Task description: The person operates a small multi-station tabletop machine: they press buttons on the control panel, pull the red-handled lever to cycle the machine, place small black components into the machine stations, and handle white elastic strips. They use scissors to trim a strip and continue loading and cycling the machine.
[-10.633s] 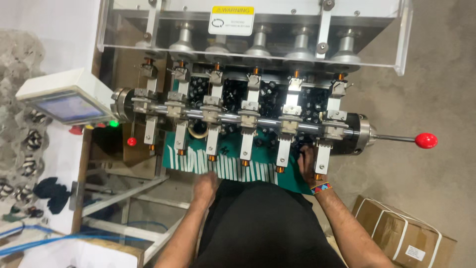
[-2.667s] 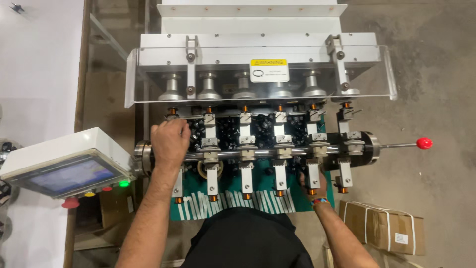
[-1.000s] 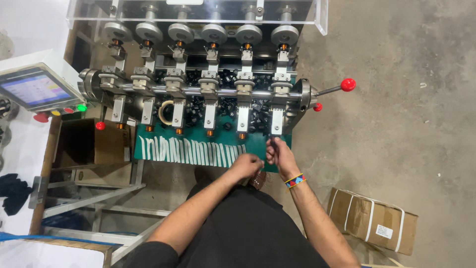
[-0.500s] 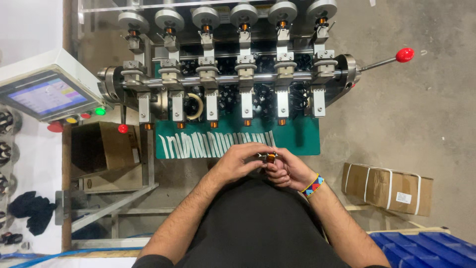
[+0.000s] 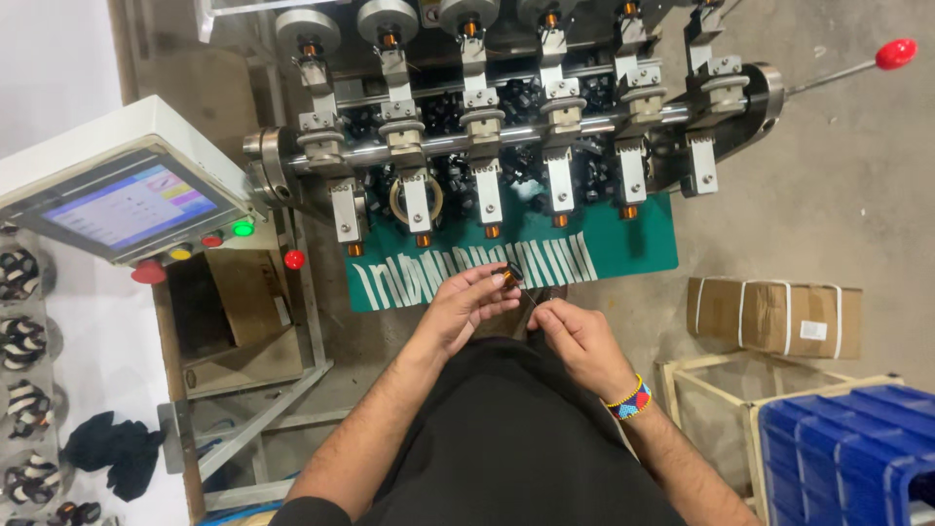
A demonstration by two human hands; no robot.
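Floor point(image 5: 838, 175): bare grey concrete, scuffed, evenly lit, no hard shadows. At 12 o'clock, a multi-station machine point(image 5: 506, 127) with a row of metal spindles on a steel shaft; a lever with a red knob point(image 5: 896, 53) sticks out at 2 o'clock. Green mat point(image 5: 623, 244) lies below the spindles. At 9 o'clock, a tilted control panel point(image 5: 127, 205) with a lit screen and red, yellow and green buttons. Strapped cardboard box point(image 5: 774, 317) at 3 o'clock on the floor. Blue plastic crate point(image 5: 847, 448) at 4 o'clock, beside a wooden frame point(image 5: 701, 390). Dark cloth point(image 5: 112, 453) at 8 o'clock.
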